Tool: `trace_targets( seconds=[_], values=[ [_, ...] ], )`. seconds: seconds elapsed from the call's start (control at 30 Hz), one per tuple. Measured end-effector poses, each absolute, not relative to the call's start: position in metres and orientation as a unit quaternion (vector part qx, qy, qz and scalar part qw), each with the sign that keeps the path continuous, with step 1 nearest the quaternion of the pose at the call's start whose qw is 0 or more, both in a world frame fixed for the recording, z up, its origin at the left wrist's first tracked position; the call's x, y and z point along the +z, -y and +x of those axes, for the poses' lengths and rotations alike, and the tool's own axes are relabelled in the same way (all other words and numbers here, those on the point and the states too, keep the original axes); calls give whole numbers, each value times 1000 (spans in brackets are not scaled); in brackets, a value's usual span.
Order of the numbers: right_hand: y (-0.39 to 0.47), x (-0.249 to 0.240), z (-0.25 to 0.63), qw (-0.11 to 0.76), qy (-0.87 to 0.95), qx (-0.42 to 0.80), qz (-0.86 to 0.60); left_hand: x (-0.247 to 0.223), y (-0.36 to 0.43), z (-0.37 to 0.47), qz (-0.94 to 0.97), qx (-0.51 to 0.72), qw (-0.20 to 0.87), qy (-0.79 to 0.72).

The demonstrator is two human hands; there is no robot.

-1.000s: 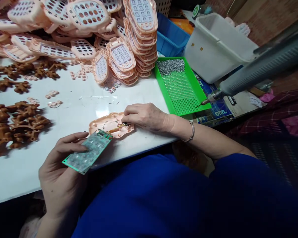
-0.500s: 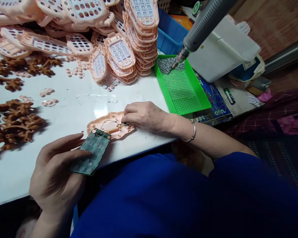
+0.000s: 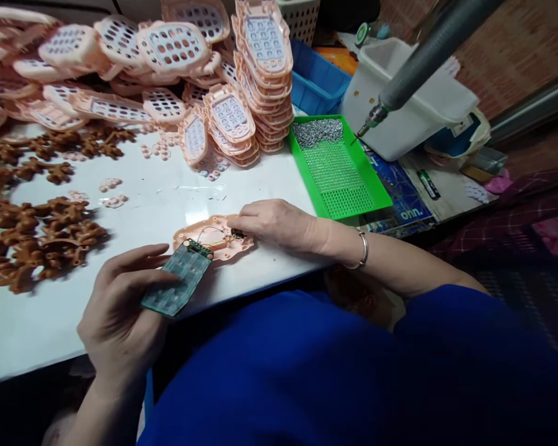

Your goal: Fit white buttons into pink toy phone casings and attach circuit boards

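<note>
A green circuit board is gripped between the thumb and fingers of my left hand, tilted over the table's front edge. Thin wires run from its upper end into a peach plastic shell lying open on the table. My right hand reaches over the shell's right end, fingers pinched on a small dark part there. The fingertips partly cover that part.
Behind stand stacked peach shells and a heap of more. Brown plastic pieces lie at left. A green tray of screws is at right, under a hanging screwdriver. Beyond are a blue bin and a white bin.
The view has shifted, so most things on the table appear further right and lower. The screwdriver's tip now hangs by the tray's right edge instead of over the screws. Both hands keep their holds.
</note>
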State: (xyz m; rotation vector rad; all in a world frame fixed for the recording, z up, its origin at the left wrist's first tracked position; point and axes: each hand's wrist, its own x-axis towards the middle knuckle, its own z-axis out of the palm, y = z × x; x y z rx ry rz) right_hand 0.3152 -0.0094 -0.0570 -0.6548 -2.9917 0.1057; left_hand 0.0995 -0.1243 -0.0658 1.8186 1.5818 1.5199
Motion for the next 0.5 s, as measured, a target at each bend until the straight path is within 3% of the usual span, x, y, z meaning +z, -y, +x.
trace_targets(
  seconds=[0.2,0.33,0.5],
  values=[
    [36,-51,301,220,960,76,-155,-57,117,103,642,523,149,-540],
    [52,-58,286,267,945,79,-171,-52,113,111,661,529,159,-508],
    [52,-65,291,366,890,163,-218,-55,106,123,598,590,261,-475]
  ],
)
